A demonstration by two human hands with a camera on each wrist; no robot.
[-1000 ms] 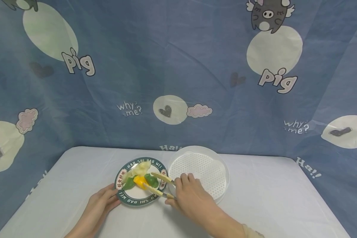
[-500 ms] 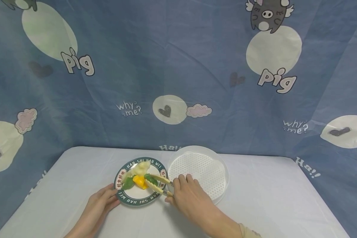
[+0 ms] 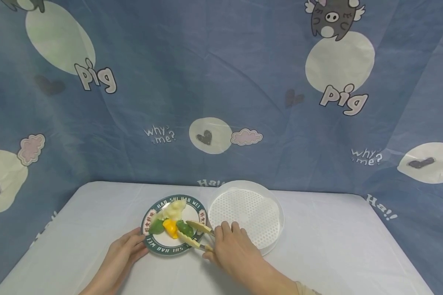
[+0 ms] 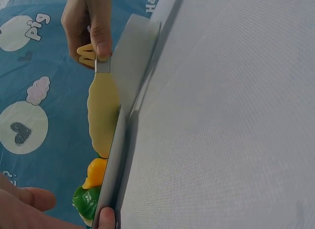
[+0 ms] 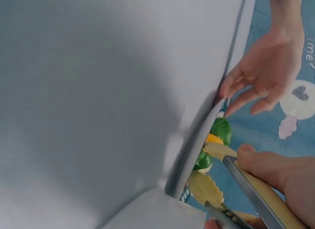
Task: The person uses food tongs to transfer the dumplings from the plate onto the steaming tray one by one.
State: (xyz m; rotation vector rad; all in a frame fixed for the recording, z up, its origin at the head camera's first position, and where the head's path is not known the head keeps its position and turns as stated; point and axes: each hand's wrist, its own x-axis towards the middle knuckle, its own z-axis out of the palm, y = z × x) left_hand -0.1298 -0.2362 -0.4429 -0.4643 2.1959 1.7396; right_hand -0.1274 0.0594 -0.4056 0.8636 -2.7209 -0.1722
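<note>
My right hand [image 3: 235, 250] grips a pair of tongs [image 3: 195, 226] with pale yellow scalloped tips; the tips are apart, one on either side of the right-hand green pepper [image 3: 185, 228]. Whether they touch it I cannot tell. Beside it on the green-rimmed plate [image 3: 165, 249] lie a yellow pepper [image 3: 170, 228], another green pepper [image 3: 156, 226] and a pale yellow, leafy-looking piece [image 3: 174, 209]. My left hand [image 3: 123, 255] touches the plate's left rim with loosely extended fingers; in the right wrist view, the left hand's [image 5: 268, 64] thumb stands apart from the rim.
A round white container [image 3: 277, 207] with a perforated base stands directly right of the plate, partly behind my right hand. Both rest on a white-covered table [image 3: 336, 246]. A blue printed curtain [image 3: 273, 151] hangs behind the table's far edge.
The tongs have drawn slightly right and toward me, now around the right green pepper. The yellow pepper and both green peppers have shifted a little. My left hand stays at the rim.
</note>
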